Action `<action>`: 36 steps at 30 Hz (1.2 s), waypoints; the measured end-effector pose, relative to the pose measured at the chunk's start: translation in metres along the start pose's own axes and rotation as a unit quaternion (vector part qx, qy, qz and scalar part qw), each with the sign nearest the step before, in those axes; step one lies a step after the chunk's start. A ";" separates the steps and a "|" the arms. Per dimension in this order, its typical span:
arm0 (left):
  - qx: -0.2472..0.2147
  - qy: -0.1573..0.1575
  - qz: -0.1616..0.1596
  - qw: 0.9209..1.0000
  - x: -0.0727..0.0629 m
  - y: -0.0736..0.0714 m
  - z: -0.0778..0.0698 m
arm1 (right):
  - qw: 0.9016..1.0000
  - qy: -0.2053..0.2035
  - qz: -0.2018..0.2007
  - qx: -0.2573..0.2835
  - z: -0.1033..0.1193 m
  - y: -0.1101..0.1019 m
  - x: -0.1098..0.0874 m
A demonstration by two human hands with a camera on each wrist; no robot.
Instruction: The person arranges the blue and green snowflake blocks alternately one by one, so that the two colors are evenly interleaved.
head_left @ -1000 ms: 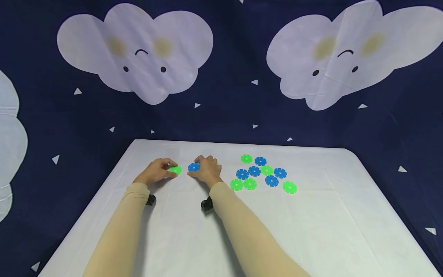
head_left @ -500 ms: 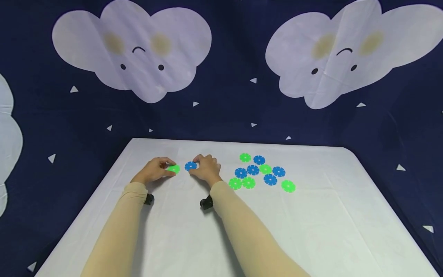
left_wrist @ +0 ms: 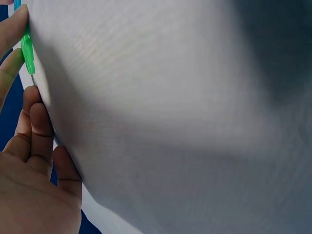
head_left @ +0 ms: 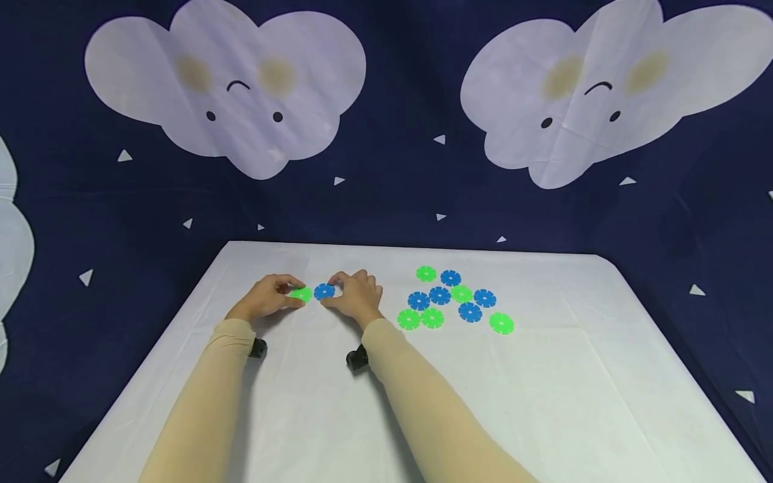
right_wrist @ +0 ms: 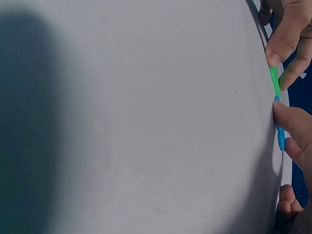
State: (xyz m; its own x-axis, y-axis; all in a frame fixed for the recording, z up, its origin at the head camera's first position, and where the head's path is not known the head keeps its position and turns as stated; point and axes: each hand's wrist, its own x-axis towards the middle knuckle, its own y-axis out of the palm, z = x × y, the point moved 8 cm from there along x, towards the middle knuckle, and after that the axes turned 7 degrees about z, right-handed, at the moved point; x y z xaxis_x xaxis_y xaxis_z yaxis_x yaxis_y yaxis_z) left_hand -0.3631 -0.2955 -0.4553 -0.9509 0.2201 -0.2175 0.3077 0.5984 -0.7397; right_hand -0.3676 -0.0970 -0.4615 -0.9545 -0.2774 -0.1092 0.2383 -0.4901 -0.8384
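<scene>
A green slotted disc [head_left: 304,294] lies flat at the table's left, pinched at its edges between the thumb and forefinger of my left hand [head_left: 266,297]. Just to its right, my right hand [head_left: 360,296] grips a blue slotted disc [head_left: 324,292] by thumb and forefinger. The two discs are side by side, edges almost meeting; whether they touch I cannot tell. In the right wrist view, the green disc [right_wrist: 274,81] and the blue disc [right_wrist: 281,138] show edge-on close to the tabletop. The left wrist view shows the green disc [left_wrist: 28,54] edge-on between fingertips.
Right of my hands lies a loose group of several flat discs, among them a green disc [head_left: 502,323] at its right end and a blue disc [head_left: 470,312]. A white cloth covers the table [head_left: 543,402]. Behind it hangs a dark blue cloud-print curtain [head_left: 410,168].
My right hand has slid the blue disc leftward, narrowing the gap to the green one. The left hand keeps its hold on the green disc. The head view has shifted slightly.
</scene>
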 end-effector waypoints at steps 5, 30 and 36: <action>-0.002 -0.003 0.001 1.000 0.001 0.001 0.001 | 1.000 -0.005 0.006 0.000 -0.001 0.002 0.000; 0.000 -0.006 -0.002 1.000 -0.002 0.003 0.001 | 1.000 -0.019 0.006 -0.013 -0.001 0.007 0.000; 0.000 0.003 -0.002 1.000 -0.001 0.003 0.000 | 1.000 -0.014 0.006 -0.016 -0.002 0.008 0.003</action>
State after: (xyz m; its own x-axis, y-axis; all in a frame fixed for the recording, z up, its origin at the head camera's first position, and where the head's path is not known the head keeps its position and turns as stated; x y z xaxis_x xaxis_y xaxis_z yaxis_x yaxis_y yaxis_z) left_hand -0.3612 -0.2939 -0.4567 -0.9518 0.2220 -0.2115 0.3044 0.5996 -0.7402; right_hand -0.3689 -0.1003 -0.4694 -0.9464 -0.3055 -0.1048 0.2431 -0.4603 -0.8538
